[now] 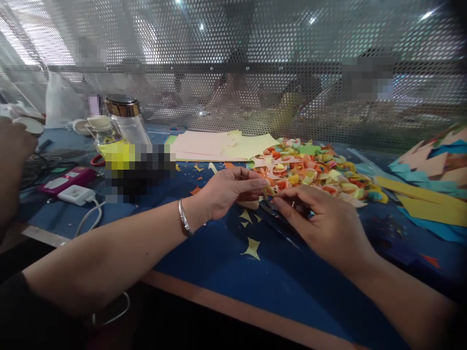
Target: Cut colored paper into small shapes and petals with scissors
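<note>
My left hand (229, 190), with a silver bangle at the wrist, is closed, thumb and fingers pinching a small yellowish paper piece (269, 191). From the other side, my right hand (323, 214) has its thumb and fingertips pinched together at the right end of this piece. Part of the paper is hidden by the fingers. Below my right fingertips lies a dark, slim pointed tool (282, 227), partly covered by the hand. Pale yellow star-shaped paper scraps (251, 248) lie on the blue tabletop (219, 272) beneath. A heap of colourful cut paper pieces (306, 167) is just behind my hands.
Pale paper sheets (204, 144) lie at the back before a perforated metal screen (219, 43). A clear bottle (126, 119), a yellow-filled jar (105, 136) and a white charger (77, 194) are left. Yellow paper strips (430, 204) lie right. Another person's hand (18, 146) is far left.
</note>
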The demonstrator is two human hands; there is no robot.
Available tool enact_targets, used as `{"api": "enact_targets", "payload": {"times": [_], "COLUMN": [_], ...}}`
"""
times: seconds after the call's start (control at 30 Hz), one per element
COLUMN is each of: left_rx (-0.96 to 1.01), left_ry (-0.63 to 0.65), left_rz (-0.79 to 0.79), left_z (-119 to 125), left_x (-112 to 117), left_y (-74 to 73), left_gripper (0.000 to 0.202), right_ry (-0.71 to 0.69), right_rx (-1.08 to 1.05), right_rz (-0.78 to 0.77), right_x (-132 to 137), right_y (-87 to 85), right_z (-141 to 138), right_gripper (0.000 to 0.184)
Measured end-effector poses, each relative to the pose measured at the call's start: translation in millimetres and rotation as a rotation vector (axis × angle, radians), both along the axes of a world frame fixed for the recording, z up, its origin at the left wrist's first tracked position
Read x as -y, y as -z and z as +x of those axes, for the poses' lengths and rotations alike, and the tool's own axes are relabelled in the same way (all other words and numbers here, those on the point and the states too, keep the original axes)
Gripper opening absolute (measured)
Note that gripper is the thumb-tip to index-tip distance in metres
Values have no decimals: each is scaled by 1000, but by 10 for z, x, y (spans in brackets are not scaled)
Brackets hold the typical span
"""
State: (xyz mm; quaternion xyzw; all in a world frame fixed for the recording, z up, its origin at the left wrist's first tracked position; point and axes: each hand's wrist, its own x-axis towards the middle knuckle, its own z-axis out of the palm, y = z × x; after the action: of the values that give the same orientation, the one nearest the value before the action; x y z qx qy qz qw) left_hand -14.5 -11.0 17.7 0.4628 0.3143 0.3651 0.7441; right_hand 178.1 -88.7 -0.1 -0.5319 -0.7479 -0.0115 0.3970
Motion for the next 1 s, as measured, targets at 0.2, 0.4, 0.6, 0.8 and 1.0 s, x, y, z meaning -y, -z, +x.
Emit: {"api": "enact_targets", "payload": {"times": [0.2,0.4,0.6,0.8,1.0], "left_rx": [10,8,6,15,27], "left_ry": [20,24,34,41,74], "left_rz": [81,118,108,135,124], "left_z": [-31,-37,-45,-42,-39], "left_x": [3,-4,-20,-20,-22], "left_y": [-5,-13,-3,-5,1], "left_gripper": [37,37,37,34,35], "right_ry": [39,2,2,-9,-8], "right_rx": [-29,-28,-35,-52,-76], "right_rz": [1,9,9,-18,-34], "right_x": [7,12,30,24,27], "right_y": [11,-6,-21,-13,-6], "right_z": [21,21,22,39,50], "right_gripper": [23,21,22,22,22]}}
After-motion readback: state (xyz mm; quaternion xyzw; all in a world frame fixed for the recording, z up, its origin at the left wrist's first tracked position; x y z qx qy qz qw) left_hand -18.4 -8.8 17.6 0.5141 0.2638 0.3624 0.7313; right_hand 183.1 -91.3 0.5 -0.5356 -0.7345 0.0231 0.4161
